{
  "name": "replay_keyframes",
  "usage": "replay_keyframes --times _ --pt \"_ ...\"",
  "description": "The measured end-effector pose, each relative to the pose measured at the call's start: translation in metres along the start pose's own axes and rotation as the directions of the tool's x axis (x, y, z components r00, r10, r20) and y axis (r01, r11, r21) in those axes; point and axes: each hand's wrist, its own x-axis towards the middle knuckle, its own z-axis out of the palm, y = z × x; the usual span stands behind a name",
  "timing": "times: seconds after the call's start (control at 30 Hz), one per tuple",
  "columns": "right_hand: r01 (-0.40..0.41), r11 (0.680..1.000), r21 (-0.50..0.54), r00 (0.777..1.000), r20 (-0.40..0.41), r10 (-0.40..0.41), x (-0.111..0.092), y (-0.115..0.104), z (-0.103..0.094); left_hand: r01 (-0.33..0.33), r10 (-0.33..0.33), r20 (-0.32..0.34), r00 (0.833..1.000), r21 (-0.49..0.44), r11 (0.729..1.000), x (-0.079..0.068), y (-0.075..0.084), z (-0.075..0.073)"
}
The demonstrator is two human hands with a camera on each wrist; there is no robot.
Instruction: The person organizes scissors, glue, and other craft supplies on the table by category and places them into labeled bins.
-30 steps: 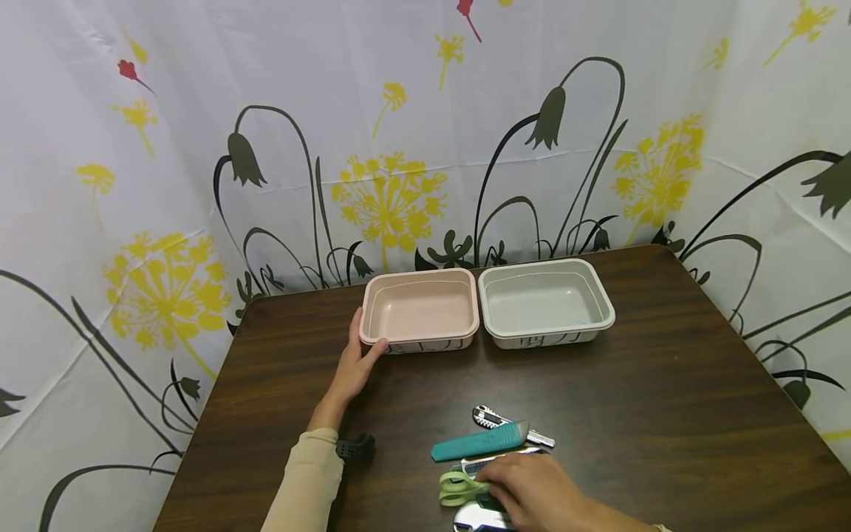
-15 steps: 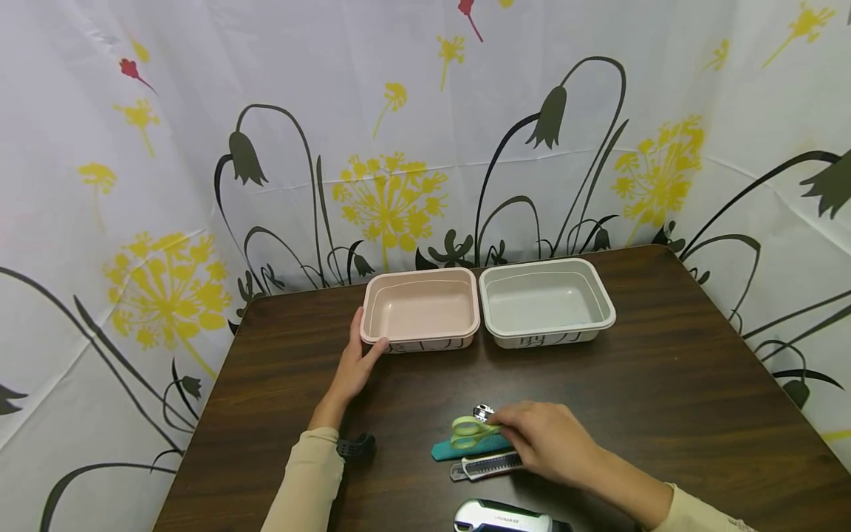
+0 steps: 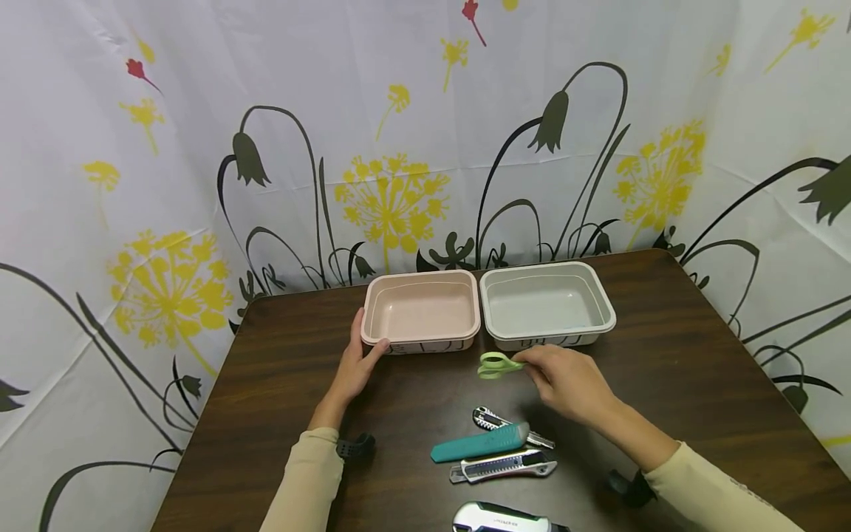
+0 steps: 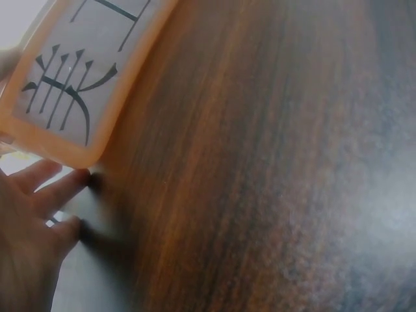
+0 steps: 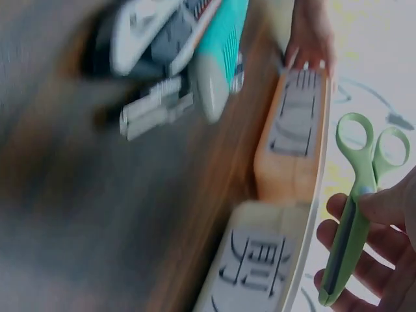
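My right hand (image 3: 572, 380) holds light green scissors (image 3: 512, 364) in the air, just in front of the white bin (image 3: 547, 295). In the right wrist view the thumb presses the scissors (image 5: 365, 190) near their pivot against the fingers, with the ring handles pointing away from the palm and the blade part lying along the fingers. My left hand (image 3: 352, 369) rests at the near left corner of the pink bin (image 3: 422, 307), thumb on its front rim and fingers along its left side. Up close, the left fingertips (image 4: 81, 177) are at the bin's lower end, beside its lettered label (image 4: 70, 88).
In front of the bins lie a small silver snap-off knife (image 3: 490, 419), a teal cutter (image 3: 479, 445) across it, and a larger silver snap-off knife (image 3: 501, 467). A white and black cutter (image 3: 499, 517) is at the bottom edge. A printed curtain (image 3: 399, 111) hangs behind the table.
My right hand has lifted the scissors from among the cutters and carried them forward to near the white bin. The left hand has stayed at the pink bin.
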Motion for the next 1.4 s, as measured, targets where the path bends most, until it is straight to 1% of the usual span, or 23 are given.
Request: replay_keyframes --times 0.07,0.17,0.23,0.37,0.4,0.47,0.57,0.67,0.77,0.87,1.0,1.13,1.4 --pt "-0.011 1.000 -0.017 1.000 -0.001 0.011 0.004 0.009 -0.001 -0.001 0.001 0.002 1.000 0.002 1.000 -0.001 0.002 0.000" --pt "-0.008 0.999 -0.044 0.999 -0.034 0.006 0.010 0.022 -0.001 -0.002 0.002 -0.001 1.000 -0.010 1.000 -0.001 0.001 0.000" --pt "0.003 0.999 -0.054 0.997 -0.081 -0.007 0.015 0.030 -0.001 -0.006 0.006 -0.006 1.000 -0.011 1.000 -0.001 0.000 0.000" --pt "0.017 0.997 -0.069 0.981 -0.193 -0.030 0.024 0.046 0.002 -0.016 0.016 -0.008 1.000 -0.012 1.000 -0.001 -0.002 0.001" --pt "0.016 0.997 -0.074 0.977 -0.210 -0.031 0.026 0.050 0.002 -0.016 0.016 -0.007 1.000 -0.010 1.000 -0.001 -0.002 0.001" --pt "0.002 0.997 -0.080 0.975 -0.222 -0.020 0.030 0.057 0.003 -0.013 0.012 -0.006 1.000 -0.012 1.000 -0.001 -0.002 0.001" --pt "-0.025 0.996 -0.086 0.983 -0.186 0.009 0.034 0.064 0.003 -0.006 0.006 -0.007 1.000 -0.015 1.000 -0.001 -0.002 0.001" --pt "-0.050 0.995 -0.083 0.992 -0.120 0.040 0.036 0.070 0.003 -0.006 0.006 -0.008 1.000 -0.014 1.000 -0.001 -0.002 0.001" --pt "-0.069 0.995 -0.067 0.997 -0.043 0.066 0.037 0.074 0.003 -0.007 0.007 -0.004 1.000 -0.014 1.000 -0.001 -0.002 0.001" --pt "-0.086 0.995 -0.042 0.996 0.032 0.087 0.037 0.079 0.004 -0.006 0.006 -0.001 1.000 -0.014 1.000 -0.002 -0.002 0.001" --pt "-0.097 0.995 -0.017 0.990 0.103 0.098 0.036 0.084 0.005 -0.005 0.005 -0.002 1.000 -0.015 1.000 -0.002 -0.002 0.001" --pt "-0.090 0.996 0.001 0.987 0.134 0.089 0.036 0.087 0.005 -0.003 0.003 -0.002 1.000 -0.017 1.000 -0.001 -0.002 0.000" --pt "-0.096 0.995 0.023 0.985 0.143 0.091 0.036 0.089 0.008 -0.008 0.008 0.000 1.000 -0.026 1.000 -0.001 -0.003 0.000"
